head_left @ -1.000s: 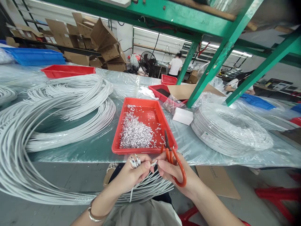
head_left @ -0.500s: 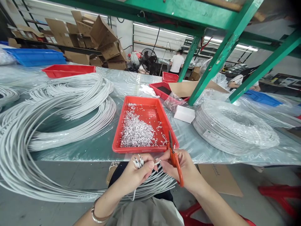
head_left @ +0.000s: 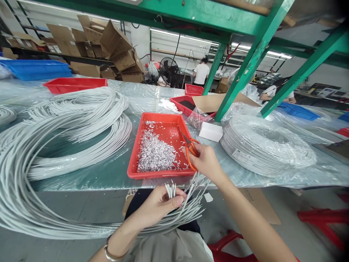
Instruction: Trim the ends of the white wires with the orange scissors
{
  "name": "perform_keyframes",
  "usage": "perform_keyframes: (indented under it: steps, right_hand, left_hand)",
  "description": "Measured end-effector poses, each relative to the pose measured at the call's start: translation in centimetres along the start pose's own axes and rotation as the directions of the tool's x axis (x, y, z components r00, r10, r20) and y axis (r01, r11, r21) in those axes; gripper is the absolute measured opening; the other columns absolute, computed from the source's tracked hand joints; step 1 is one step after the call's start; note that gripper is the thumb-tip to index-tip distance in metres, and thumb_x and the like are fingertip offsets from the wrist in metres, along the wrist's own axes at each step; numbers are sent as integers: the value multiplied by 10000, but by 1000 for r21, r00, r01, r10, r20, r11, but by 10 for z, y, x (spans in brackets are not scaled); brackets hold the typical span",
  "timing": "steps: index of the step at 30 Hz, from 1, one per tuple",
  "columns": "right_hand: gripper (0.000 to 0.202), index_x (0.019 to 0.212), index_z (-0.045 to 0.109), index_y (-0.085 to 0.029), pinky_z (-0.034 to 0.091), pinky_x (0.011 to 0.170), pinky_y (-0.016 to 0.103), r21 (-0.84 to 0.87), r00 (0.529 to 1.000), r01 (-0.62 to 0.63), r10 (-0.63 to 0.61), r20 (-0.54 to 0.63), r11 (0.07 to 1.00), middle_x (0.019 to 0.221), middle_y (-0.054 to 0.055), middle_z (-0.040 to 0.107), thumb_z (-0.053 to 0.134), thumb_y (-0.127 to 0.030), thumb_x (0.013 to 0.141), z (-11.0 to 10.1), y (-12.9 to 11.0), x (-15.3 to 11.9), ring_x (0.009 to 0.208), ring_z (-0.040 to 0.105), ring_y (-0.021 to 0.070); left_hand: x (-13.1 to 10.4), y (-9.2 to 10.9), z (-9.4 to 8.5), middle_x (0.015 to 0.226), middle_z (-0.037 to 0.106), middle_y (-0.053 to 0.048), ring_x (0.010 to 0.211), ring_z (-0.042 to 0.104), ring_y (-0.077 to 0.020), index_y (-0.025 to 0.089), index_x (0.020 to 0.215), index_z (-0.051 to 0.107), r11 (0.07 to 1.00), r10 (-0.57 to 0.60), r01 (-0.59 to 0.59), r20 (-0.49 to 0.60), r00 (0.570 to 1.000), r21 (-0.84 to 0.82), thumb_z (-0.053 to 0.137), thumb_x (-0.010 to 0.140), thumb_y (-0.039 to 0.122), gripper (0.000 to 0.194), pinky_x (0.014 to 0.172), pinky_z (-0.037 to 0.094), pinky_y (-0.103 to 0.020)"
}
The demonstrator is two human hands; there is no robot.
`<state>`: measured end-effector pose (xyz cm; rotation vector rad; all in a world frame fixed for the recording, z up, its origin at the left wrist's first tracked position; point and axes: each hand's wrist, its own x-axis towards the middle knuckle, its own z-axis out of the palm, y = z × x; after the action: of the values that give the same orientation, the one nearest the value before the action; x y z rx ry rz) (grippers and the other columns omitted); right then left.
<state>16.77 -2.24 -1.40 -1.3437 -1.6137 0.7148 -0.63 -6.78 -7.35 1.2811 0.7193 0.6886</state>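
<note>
My left hand point(head_left: 160, 204) is closed around several white cable ends point(head_left: 170, 189), their dark-tipped inner wires poking up past the fingers. Orange-handled scissors point(head_left: 190, 144) are in my right hand point(head_left: 205, 162), over the right side of the red tray point(head_left: 132, 154), blades pointing away. My right fingertips are low in the tray, near scattered bits; whether they pinch one cannot be made out. Small shiny metal pieces point(head_left: 156, 153) are heaped at the tray's left. A bundle of loose white cables point(head_left: 182, 214) lies across my lap, below both hands.
Large white cable coils point(head_left: 16, 174) cover the left of the table. A wrapped coil point(head_left: 261, 149) and a white box point(head_left: 211, 131) stand right of the tray. Green metal posts point(head_left: 245, 69) rise behind them. A red stool point(head_left: 321, 222) is at lower right; people work farther back.
My right hand has moved away from my left, up and forward over the tray with the scissors. My left hand has stayed low, still gripping the cable ends.
</note>
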Motion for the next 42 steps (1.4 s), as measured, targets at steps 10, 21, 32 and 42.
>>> perform_keyframes:
  steps: [10, 21, 32, 42]
  right_hand:
    - [273, 1038, 408, -208, 388, 552, 266, -64, 975, 75, -59, 214, 995, 680, -23, 507, 525, -199, 791, -22, -11, -27, 582, 464, 160]
    - [347, 980, 535, -195, 431, 618, 324, -371, 800, 20, 208, 563, 929, 698, 24, 587, 585, -179, 637, -29, -20, -83, 686, 536, 214]
    - [365, 989, 573, -209, 422, 593, 305, -379, 756, 14, 238, 610, 925, 721, 18, 607, 607, -172, 627, -30, -23, -91, 680, 531, 205]
    - [474, 1181, 475, -199, 452, 675, 359, -381, 751, 28, 232, 618, 924, 864, 66, 630, 549, -208, 713, -28, -21, -91, 785, 559, 242]
  left_hand:
    - [-4, -1, -11, 579, 592, 10, 528, 598, -125, 130, 720, 559, 982, 10, -22, -66, 998, -189, 680, 681, 417, 314, 550, 449, -237]
    - [-10, 0, -3, 679, 613, -26, 455, 476, -75, 133, 877, 610, 990, 131, -138, -146, 981, -33, 446, 843, 454, 362, 461, 381, -211]
    - [-12, -1, -4, 486, 578, 33, 460, 586, -136, 140, 749, 566, 971, 22, -58, -156, 988, -232, 721, 626, 415, 339, 503, 445, -239]
    - [-12, 2, 2, 479, 478, 63, 319, 418, -42, 128, 661, 580, 992, -2, -20, -176, 984, -123, 707, 627, 420, 320, 331, 279, -161]
